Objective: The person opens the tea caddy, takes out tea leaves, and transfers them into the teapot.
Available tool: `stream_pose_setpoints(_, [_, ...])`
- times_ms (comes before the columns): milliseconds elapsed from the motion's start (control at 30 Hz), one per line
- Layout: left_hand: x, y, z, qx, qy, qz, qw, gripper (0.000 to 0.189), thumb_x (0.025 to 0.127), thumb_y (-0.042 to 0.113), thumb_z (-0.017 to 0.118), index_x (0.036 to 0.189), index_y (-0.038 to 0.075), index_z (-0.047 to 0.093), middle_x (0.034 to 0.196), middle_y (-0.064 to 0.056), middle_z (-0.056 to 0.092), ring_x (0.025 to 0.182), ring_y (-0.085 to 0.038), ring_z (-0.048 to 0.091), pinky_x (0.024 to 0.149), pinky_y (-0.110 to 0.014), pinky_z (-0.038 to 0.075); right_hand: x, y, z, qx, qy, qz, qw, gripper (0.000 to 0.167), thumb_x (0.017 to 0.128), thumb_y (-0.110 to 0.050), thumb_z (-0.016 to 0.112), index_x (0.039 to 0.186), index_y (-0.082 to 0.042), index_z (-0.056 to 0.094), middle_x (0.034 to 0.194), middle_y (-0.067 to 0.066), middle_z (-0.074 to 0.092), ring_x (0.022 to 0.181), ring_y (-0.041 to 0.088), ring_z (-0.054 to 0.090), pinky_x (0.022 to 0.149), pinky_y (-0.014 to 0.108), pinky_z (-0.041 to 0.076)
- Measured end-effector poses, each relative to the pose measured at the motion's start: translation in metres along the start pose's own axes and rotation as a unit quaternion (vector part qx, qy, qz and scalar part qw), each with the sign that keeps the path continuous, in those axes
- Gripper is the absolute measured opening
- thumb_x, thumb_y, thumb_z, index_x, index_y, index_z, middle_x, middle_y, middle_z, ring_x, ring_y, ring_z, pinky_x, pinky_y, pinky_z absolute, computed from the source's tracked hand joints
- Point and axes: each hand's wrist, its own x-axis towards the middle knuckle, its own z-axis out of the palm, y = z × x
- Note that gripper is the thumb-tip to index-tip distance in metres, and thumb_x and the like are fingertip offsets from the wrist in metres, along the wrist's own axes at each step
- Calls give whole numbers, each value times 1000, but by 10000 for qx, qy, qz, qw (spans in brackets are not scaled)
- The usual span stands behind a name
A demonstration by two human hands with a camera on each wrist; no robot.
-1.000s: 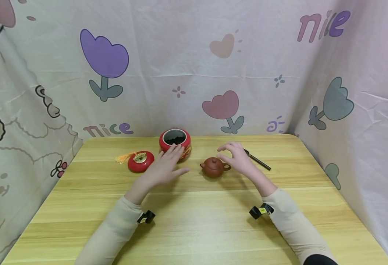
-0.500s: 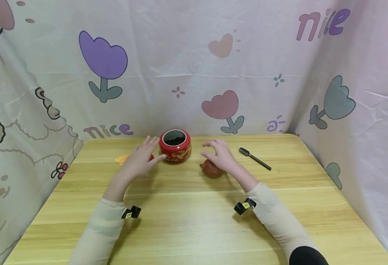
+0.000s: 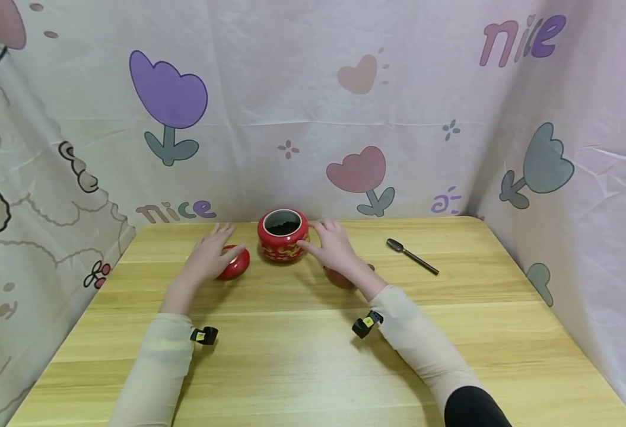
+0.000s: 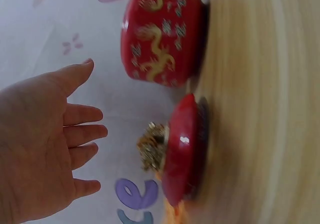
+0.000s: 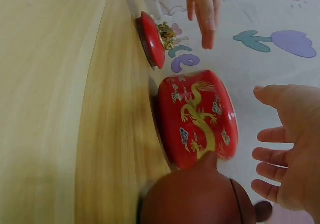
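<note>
A red jar (image 3: 282, 248) with gold dragons stands lidless at the back of the table, dark loose leaves inside it. Left of it lies its red lid (image 4: 181, 151), which has a gold knob and an orange tassel. My left hand (image 3: 206, 255) hovers over the lid with fingers spread, hiding part of it in the head view. My right hand (image 3: 334, 246) reaches to the jar's right side, thumb and fingers apart and nothing between them. Under the right wrist sits a brown clay teapot (image 5: 195, 199), mostly covered in the head view.
A dark small scoop (image 3: 413, 257) with a long handle lies at the right of the wooden table (image 3: 302, 356). A patterned cloth (image 3: 270, 89) hangs close behind the table's back edge and along both sides.
My left hand has moved left from in front of the jar to above the lid. The right hand has moved left, from beside the teapot's handle past the teapot to the jar's side.
</note>
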Motion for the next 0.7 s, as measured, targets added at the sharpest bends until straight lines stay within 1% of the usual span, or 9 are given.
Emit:
stream_pose_setpoints(167, [1,-13,5,-68,-94,-115,9999,72,101,45,46,152,-1,25,159,-24,22,150,-43,7,117,-67,5,10,-7,8,-131,-16,185,9997,66,91,-53,61,140,-9,52,135,12,53,125,29,43,106,47,39])
stream_pose_setpoints(333, [0,-23,10,-4,-179,-180,9997,68,101,38,47,150,-5,27,158,-28,22,149,-46,8,115,-69,9,21,-7,19,-490,-183,389,9979,74,91,-59,56,148,-14,41,145,11,46,133,29,39,108,50,38])
stream_pose_setpoints(433, [0,-28,13,43,-164,-176,9997,66,102,36,48,148,-7,31,156,-29,25,148,-48,10,115,-69,13,26,-7,22,-661,-307,476,9962,80,91,-63,53,151,-13,35,152,10,41,140,29,35,111,52,36])
stream_pose_setpoints(567, [-1,-33,16,97,-132,-99,9998,60,101,33,49,145,-8,38,152,-31,31,145,-51,14,114,-69,16,32,-8,27,-837,-500,591,9935,87,91,-66,50,153,-8,30,156,11,35,144,30,30,114,53,33])
stream_pose_setpoints(700, [-1,-38,18,84,-182,-125,9997,53,102,29,49,141,-6,45,150,-32,34,145,-52,15,114,-69,16,36,-8,30,-917,-641,635,9917,91,90,-68,48,154,-7,27,158,11,32,147,31,26,115,53,31])
